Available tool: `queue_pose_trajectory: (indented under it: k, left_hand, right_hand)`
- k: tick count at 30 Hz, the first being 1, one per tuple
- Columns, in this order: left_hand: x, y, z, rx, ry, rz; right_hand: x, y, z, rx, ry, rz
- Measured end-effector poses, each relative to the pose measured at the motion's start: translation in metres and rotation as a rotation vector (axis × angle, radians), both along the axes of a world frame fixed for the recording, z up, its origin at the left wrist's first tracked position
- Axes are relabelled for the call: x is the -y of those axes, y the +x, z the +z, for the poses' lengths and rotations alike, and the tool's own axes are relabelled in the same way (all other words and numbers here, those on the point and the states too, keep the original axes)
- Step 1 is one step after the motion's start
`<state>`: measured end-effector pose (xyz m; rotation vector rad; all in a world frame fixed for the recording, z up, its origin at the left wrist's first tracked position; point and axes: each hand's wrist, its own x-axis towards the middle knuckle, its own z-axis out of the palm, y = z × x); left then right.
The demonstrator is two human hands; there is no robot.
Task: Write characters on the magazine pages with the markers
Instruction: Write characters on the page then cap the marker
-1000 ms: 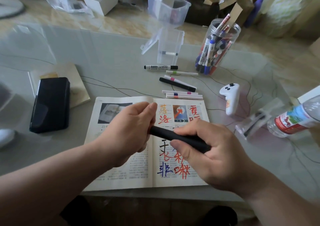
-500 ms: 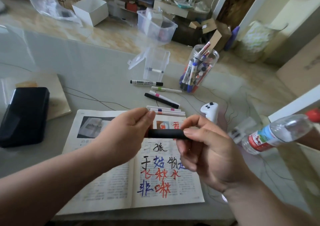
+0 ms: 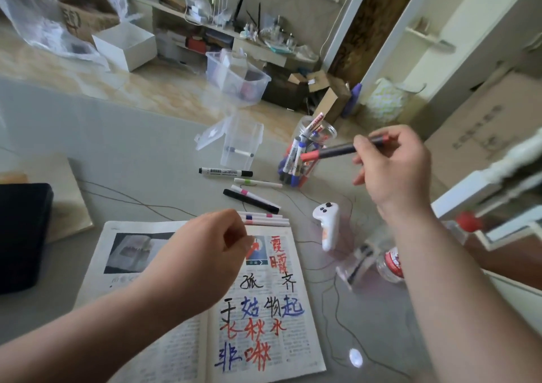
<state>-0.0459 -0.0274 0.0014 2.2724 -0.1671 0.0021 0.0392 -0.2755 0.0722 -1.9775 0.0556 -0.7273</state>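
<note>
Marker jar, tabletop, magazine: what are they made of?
Marker jar: clear plastic, likely; markers show through its wall. Tabletop: glossy grey, probably glass; it mirrors a light spot. Magazine: matte printed paper; no glare on the pages.

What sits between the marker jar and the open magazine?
Head view: between jar and magazine lie a black marker, a green-banded pen and white pens stacked by the magazine's top edge.
</note>
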Motion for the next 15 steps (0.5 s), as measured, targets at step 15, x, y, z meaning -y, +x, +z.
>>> queue_pose_trajectory:
  k: [15]
  left_hand:
    - [-0.002, 0.015, -0.007, -0.054, -0.066, -0.018]
  right_hand:
    - [0.019, 0.139, -0.011, -0.236, -0.019, -0.125]
